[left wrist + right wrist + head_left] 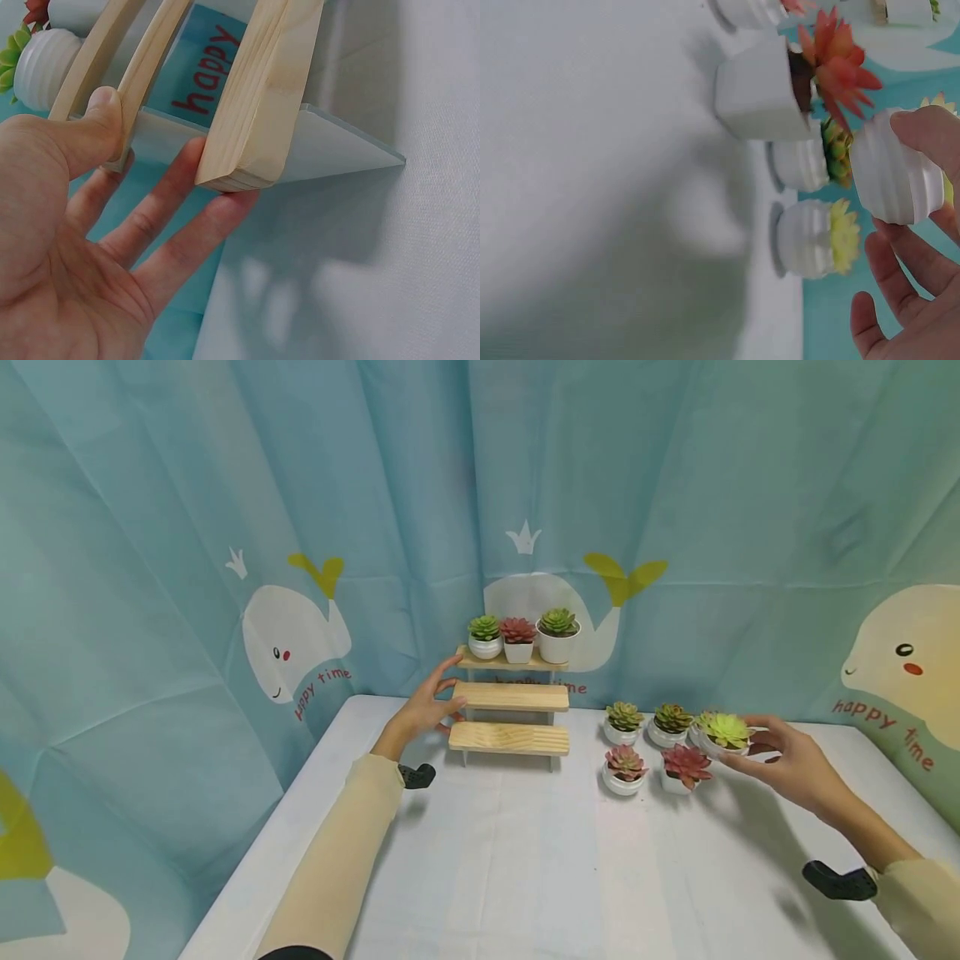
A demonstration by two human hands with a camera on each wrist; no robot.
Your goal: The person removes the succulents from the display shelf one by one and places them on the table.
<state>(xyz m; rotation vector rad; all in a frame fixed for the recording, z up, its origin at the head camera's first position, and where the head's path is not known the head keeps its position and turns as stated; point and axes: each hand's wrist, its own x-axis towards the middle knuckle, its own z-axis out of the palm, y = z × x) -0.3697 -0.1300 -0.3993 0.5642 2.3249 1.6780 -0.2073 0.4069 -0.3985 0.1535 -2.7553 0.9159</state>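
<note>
My right hand grips a light-green potted succulent by its white ribbed pot, lifted off the table in the right wrist view. My left hand rests against the left end of a three-tier wooden shelf stand. In the left wrist view its fingers are spread and mostly straight, with the thumb on the middle board and fingertips touching the lowest board. On the top board stand a small green succulent, a red succulent and a larger green succulent.
Beside the lifted pot stand several potted succulents: a red one in an angular pot, a pink one, two dark-green ones and a yellow-green one partly hidden in the head view. A blue whale-print curtain hangs behind the white table.
</note>
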